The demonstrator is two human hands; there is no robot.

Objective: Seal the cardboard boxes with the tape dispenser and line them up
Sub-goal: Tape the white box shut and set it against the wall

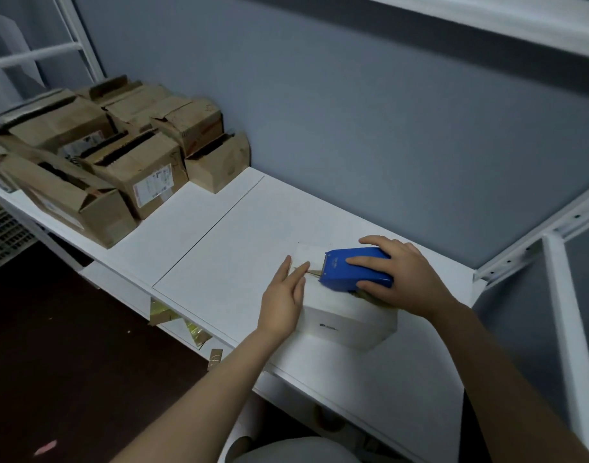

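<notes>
A white box (346, 320) lies on the white shelf (226, 248) in front of me. The blue tape dispenser (356, 269) rests on the box's top, and my right hand (400, 275) grips it from above, fingers curled over its body. A strip of brownish tape (314, 271) runs from the dispenser's toothed edge to the left. My left hand (286, 292) lies flat on the box's left end, its straight fingers pressing the tape end down.
Several worn brown cardboard boxes (112, 152), some with open flaps, crowd the shelf's far left end against the grey wall. Scraps of tape (172, 315) hang under the shelf's front edge. A white metal upright (566, 315) stands at right.
</notes>
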